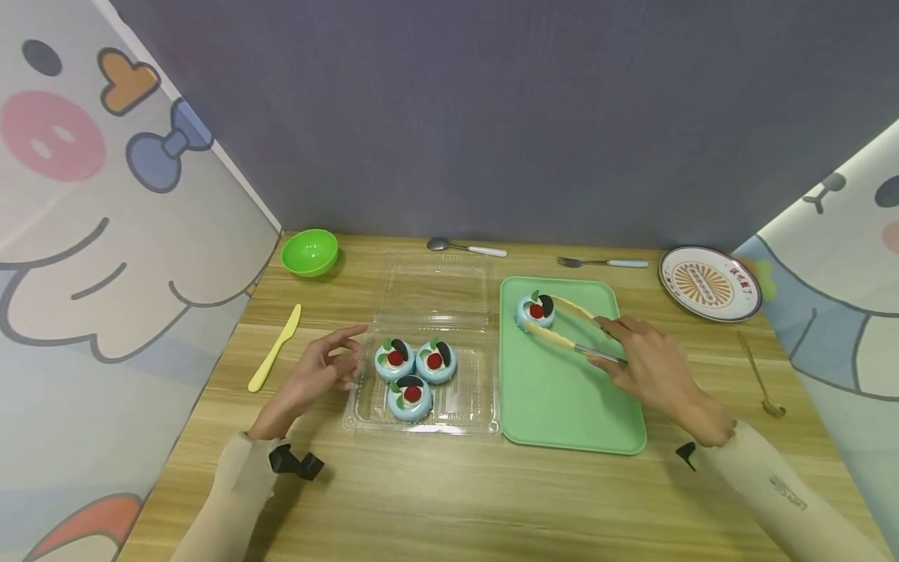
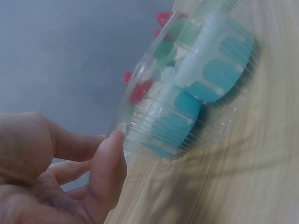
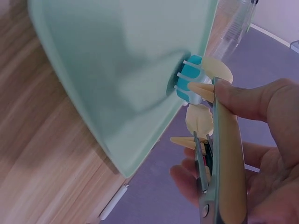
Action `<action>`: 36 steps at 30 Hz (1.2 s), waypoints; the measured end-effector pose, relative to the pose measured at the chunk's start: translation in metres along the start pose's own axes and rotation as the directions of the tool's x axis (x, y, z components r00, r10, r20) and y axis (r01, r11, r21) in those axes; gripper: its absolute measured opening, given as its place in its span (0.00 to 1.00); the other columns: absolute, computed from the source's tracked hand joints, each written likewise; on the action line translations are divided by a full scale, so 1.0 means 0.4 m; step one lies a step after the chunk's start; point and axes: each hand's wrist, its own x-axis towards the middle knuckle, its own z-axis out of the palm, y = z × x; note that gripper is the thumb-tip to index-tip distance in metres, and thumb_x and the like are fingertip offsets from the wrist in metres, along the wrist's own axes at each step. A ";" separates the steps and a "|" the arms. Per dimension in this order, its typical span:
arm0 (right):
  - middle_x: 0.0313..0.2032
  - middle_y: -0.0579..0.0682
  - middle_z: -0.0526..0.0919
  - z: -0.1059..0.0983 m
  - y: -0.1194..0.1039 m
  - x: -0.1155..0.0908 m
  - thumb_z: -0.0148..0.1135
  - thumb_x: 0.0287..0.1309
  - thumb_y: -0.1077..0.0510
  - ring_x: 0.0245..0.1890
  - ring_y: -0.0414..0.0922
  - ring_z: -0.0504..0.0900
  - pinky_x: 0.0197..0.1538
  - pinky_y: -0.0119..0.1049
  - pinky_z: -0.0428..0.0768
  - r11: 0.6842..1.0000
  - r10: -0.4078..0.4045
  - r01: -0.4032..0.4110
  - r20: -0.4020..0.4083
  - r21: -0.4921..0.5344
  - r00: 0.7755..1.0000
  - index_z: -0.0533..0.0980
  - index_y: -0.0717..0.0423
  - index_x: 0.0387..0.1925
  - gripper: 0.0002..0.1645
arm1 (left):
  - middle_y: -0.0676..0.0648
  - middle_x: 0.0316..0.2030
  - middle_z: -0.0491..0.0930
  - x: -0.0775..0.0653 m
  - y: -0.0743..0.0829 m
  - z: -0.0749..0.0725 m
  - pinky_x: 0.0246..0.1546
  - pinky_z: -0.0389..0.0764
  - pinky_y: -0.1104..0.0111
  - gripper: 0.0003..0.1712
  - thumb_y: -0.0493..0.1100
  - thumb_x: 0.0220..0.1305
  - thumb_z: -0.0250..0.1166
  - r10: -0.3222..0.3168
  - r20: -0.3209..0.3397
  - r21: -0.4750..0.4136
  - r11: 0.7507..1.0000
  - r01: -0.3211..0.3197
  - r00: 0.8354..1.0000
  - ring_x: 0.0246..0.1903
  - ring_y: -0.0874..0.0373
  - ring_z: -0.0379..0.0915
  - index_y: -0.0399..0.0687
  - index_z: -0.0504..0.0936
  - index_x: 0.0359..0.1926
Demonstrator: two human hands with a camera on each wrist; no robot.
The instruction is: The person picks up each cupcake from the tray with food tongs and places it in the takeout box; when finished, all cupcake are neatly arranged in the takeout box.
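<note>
My right hand (image 1: 649, 363) grips a pair of food tongs (image 1: 586, 350) with cream-coloured tips. The tips stand on both sides of a small blue toy cake (image 1: 523, 313), topped with a red berry and a dark cookie, at the far left corner of the green tray (image 1: 572, 414). In the right wrist view the tongs' handle (image 3: 230, 163) lies between thumb and fingers. With thumb and finger, my left hand (image 1: 321, 373) pinches the left rim of an open clear plastic box (image 1: 467, 402). Inside its left half sit three matching cakes (image 1: 410, 402).
A green bowl (image 1: 310, 253) and a yellow knife (image 1: 275, 348) lie at left. Along the back wall are a spoon (image 1: 467, 247) and a fork (image 1: 602, 263). A patterned plate (image 1: 710, 283) and a thin golden stirrer (image 1: 762, 375) lie at right. The box's lid (image 1: 435, 289) leans back behind it.
</note>
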 end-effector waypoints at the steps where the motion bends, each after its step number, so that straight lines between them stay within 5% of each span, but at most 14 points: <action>1: 0.41 0.58 0.84 -0.001 0.000 -0.001 0.76 0.46 0.45 0.28 0.50 0.81 0.15 0.33 0.67 1.000 0.001 -0.001 -0.007 0.002 1.000 0.77 0.55 0.59 0.38 | 0.38 0.50 0.69 0.000 -0.001 0.000 0.24 0.84 0.70 0.30 0.35 0.72 0.54 0.001 -0.002 0.002 1.000 -0.001 1.000 0.30 0.62 0.75 0.45 0.62 0.72; 9: 0.43 0.57 0.85 -0.013 -0.008 -0.013 0.77 0.45 0.44 0.32 0.53 0.83 0.19 0.39 0.74 0.999 0.028 -0.027 -0.034 0.024 0.999 0.78 0.54 0.58 0.38 | 0.37 0.50 0.68 0.001 0.001 -0.002 0.24 0.84 0.70 0.30 0.36 0.72 0.55 0.017 0.009 0.007 1.000 -0.017 1.000 0.30 0.62 0.75 0.43 0.61 0.73; 19: 0.43 0.53 0.84 -0.063 -0.060 -0.018 0.77 0.46 0.44 0.26 0.45 0.79 0.16 0.28 0.64 0.999 0.009 -0.006 -0.058 0.049 0.998 0.77 0.51 0.60 0.39 | 0.37 0.50 0.67 0.002 0.000 -0.001 0.24 0.84 0.69 0.30 0.34 0.72 0.54 0.012 0.012 0.001 1.000 -0.012 1.000 0.30 0.61 0.75 0.45 0.62 0.73; 25: 0.45 0.50 0.85 -0.091 -0.102 -0.018 0.78 0.44 0.44 0.37 0.49 0.85 0.25 0.39 0.80 0.996 -0.069 0.073 -0.068 0.054 0.995 0.76 0.50 0.61 0.40 | 0.38 0.50 0.67 0.005 0.001 -0.002 0.23 0.83 0.70 0.30 0.32 0.71 0.53 0.009 0.010 0.004 1.000 -0.009 1.000 0.29 0.61 0.75 0.46 0.63 0.72; 36: 0.51 0.40 0.82 -0.102 -0.190 -0.020 0.73 0.49 0.39 0.39 0.38 0.82 0.27 0.30 0.75 0.979 -0.185 0.180 0.055 0.092 0.981 0.75 0.42 0.63 0.39 | 0.39 0.49 0.68 0.004 0.000 -0.002 0.23 0.83 0.71 0.30 0.33 0.71 0.54 0.003 0.003 -0.004 1.000 -0.003 1.000 0.29 0.61 0.74 0.47 0.63 0.72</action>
